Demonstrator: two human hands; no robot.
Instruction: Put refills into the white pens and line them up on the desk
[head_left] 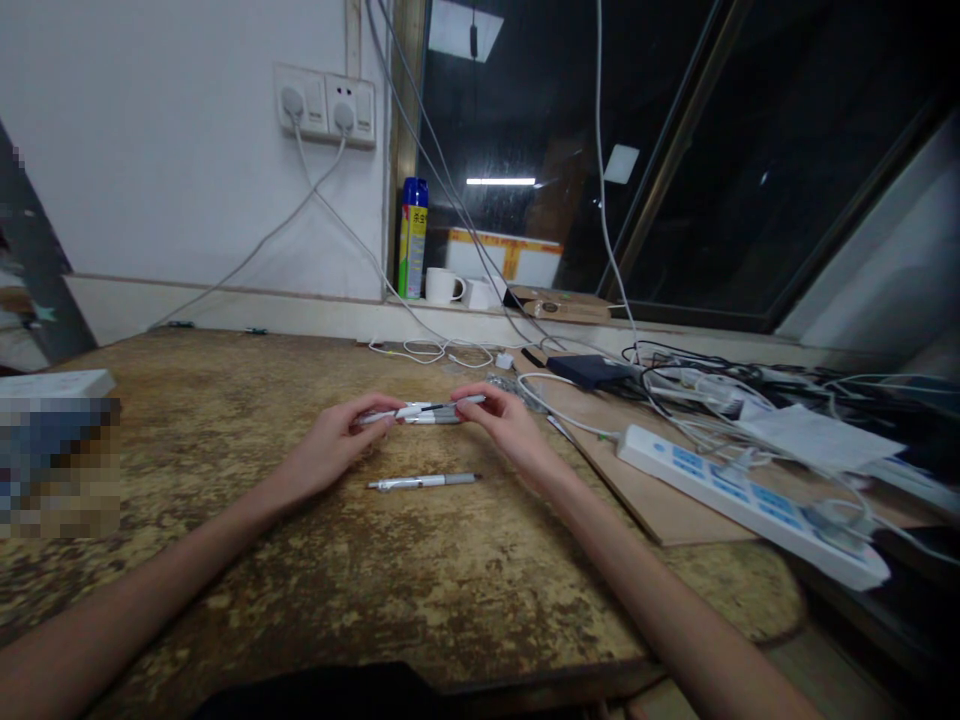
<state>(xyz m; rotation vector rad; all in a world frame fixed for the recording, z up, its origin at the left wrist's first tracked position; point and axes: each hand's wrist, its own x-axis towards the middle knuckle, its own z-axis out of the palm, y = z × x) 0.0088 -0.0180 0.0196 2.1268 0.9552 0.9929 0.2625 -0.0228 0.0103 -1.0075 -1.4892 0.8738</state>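
White mug point(440, 287) on sill point(480, 320), contents hidden; left hand point(337, 435) and right hand point(506, 420) pinched closed on opposite ends of white-and-grey pens point(415, 411).

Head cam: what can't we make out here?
Head view:
- Held pens: ends covered by left grip and right grip; exact count unclear where they overlap.
- Loose pen: any print too small and soft to read.
- Blue item at left: blurred into blocks, cut off by the left edge.
- Power strip: sockets under the plugs hidden.
- Spray can: small label print too fine.
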